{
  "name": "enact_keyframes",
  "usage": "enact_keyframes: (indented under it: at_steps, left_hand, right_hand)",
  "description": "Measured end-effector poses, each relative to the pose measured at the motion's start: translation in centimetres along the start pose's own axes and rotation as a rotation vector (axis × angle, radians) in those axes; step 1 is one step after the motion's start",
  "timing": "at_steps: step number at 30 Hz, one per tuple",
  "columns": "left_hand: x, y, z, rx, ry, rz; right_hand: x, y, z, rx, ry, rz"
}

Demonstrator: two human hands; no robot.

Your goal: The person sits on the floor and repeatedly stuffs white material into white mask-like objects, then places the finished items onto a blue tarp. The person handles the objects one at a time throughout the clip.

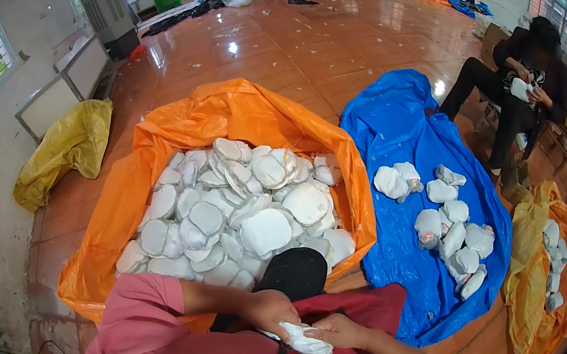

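Close to my body, both hands grip one soft white cloth piece [307,343], which looks folded or crumpled. My left hand [272,313] has its fingers curled over the piece's left end. From the other side, my right hand [338,331] pinches its upper edge. Beyond my hands an open orange sack [255,100] is filled with a heap of flat, rounded white fabric pieces [266,231]. To its right several plumper white bundles [464,260] lie on a blue plastic sheet [399,122]. The exact kind of the held piece cannot be made out.
A seated person [524,83] at the right works on a white piece. A yellow and orange sack [530,281] with white pieces stands far right. Along the left wall are a yellow sack [69,147] and a grey air cooler [109,13]. Other people and piles fill the back.
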State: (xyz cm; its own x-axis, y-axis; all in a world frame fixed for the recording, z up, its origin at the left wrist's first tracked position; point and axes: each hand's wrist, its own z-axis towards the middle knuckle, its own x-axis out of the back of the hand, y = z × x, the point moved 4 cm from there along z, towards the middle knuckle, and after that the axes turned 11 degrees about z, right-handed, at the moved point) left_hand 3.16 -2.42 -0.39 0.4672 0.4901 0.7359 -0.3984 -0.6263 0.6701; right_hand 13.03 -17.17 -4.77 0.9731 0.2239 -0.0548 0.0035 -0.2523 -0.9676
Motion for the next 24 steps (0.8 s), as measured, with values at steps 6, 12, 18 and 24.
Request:
enact_keyframes:
  at_steps: [6, 12, 18, 24]
  left_hand:
    - [-0.9, 0.0, -0.7, 0.027, 0.091, -0.007]
    - [-2.7, -0.9, -1.7, 0.147, 0.142, -0.108]
    - [-4.8, -1.5, -3.3, 0.374, 0.179, -0.219]
    - [-4.0, -1.9, -3.0, 0.612, 0.204, -0.326]
  right_hand:
    - [-1.2, 0.4, -1.7, 0.058, 0.05, 0.093]
    - [-2.0, 0.5, -2.7, 0.079, 0.111, 0.164]
    - [-2.3, 1.4, -3.1, 0.125, 0.127, 0.163]
    - [-1.4, 2.9, -2.4, -0.007, 0.271, 0.219]
